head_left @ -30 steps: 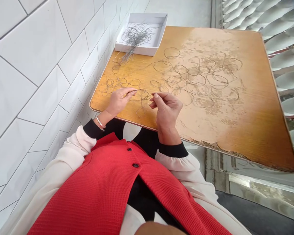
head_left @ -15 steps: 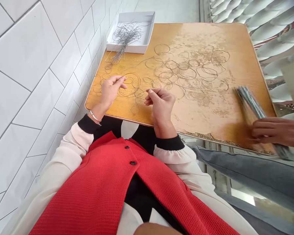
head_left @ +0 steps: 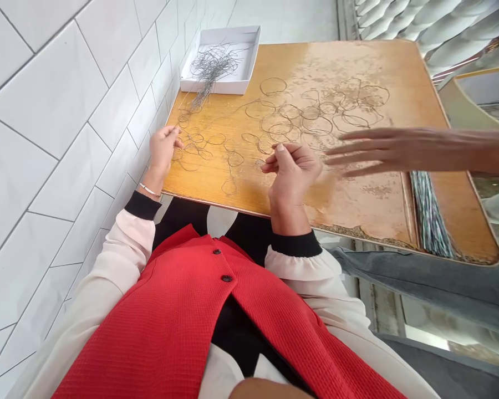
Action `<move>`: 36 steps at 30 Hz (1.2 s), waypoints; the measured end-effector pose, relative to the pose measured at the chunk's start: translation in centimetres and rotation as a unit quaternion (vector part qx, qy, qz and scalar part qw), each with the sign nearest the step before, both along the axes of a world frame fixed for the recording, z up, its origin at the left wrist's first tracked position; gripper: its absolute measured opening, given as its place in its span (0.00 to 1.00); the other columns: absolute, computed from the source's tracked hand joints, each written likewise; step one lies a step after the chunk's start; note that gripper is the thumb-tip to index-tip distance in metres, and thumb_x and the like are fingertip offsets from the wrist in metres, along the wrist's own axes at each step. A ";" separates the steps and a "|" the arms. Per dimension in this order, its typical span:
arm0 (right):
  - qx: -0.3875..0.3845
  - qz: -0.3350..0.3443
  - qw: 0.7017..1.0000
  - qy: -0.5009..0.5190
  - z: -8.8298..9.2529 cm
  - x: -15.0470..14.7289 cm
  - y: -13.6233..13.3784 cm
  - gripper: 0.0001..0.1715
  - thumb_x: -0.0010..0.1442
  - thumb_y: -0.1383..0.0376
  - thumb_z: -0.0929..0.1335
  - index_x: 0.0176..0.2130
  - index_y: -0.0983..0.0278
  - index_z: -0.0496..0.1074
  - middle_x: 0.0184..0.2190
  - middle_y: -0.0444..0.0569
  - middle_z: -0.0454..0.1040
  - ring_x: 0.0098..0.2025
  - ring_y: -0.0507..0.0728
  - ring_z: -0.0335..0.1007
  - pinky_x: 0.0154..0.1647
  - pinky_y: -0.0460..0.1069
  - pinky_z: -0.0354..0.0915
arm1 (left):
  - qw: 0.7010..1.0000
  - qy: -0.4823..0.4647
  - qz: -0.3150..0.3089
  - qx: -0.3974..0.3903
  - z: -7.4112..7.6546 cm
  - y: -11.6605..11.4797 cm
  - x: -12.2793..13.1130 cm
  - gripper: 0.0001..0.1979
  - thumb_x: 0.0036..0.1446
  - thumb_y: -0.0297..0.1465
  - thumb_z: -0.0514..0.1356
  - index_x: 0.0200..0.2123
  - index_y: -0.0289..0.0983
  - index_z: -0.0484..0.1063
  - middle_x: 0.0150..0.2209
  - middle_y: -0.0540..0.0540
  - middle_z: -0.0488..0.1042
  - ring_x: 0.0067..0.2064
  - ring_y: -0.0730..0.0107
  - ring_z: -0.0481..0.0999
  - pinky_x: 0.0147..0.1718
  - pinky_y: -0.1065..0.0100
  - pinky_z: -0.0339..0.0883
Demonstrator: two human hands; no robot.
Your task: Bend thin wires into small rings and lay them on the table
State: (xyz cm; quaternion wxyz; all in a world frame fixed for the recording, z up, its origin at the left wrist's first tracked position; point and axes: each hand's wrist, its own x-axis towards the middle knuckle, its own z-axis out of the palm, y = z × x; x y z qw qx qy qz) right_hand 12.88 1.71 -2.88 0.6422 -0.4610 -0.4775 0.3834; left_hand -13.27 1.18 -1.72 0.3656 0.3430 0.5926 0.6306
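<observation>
Thin grey wire lies in many loose loops across a worn wooden tabletop. My right hand rests near the table's front edge, its fingertips pinched together on a thin wire beside the loops. My left hand is at the table's left side, fingers lightly curled among wire strands. Whether it grips one is hidden. A white cardboard tray stands at the far left corner, holding a tangle of grey wire that spills over its front edge.
A co-worker's outstretched hand reaches over the table from the right. A bundle of multicoloured strands lies near the table's right front corner. White tiles form a wall along the left side of the table.
The co-worker's hand has set down the strand bundle and now reaches further left, open. My left hand has moved left, away from the wire it held earlier. The wire loops have shifted.
</observation>
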 end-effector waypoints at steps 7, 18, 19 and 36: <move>0.004 0.009 1.000 -0.012 0.7 0.7 -0.4 0.09 0.59 0.64 0.70 0.27 0.60 0.72 0.18 0.39 0.67 0.17 0.49 0.60 0.19 0.46 0.58 | 0.994 0.108 0.022 -0.020 0.3 0.5 -0.1 0.09 0.67 0.30 0.59 0.32 0.38 0.75 0.18 0.54 0.69 0.28 0.74 0.76 0.42 0.64 0.73; -0.017 0.072 0.997 0.006 0.3 -0.3 0.2 0.13 0.62 0.56 0.72 0.31 0.61 0.72 0.21 0.39 0.69 0.19 0.47 0.65 0.21 0.45 0.64 | 0.936 0.266 -0.226 0.054 1.2 0.1 -0.1 0.22 0.55 0.24 0.64 0.54 0.39 0.75 0.64 0.44 0.72 0.69 0.54 0.68 0.70 0.50 0.57; -0.013 0.074 0.997 0.006 0.3 -0.2 0.2 0.13 0.62 0.56 0.72 0.31 0.61 0.72 0.21 0.39 0.69 0.20 0.48 0.66 0.22 0.45 0.65 | 0.935 0.254 -0.239 0.057 2.0 -0.6 -0.2 0.21 0.56 0.25 0.64 0.54 0.40 0.75 0.63 0.44 0.73 0.69 0.53 0.67 0.69 0.50 0.58; -0.086 0.214 0.973 0.021 2.0 -1.4 -1.0 0.18 0.58 0.49 0.74 0.32 0.61 0.76 0.21 0.42 0.72 0.19 0.48 0.64 0.19 0.44 0.59 | 0.983 -0.114 -0.142 0.037 4.0 -3.4 6.9 0.20 0.69 0.47 0.55 0.35 0.38 0.73 0.28 0.49 0.78 0.27 0.79 0.75 0.27 0.75 0.66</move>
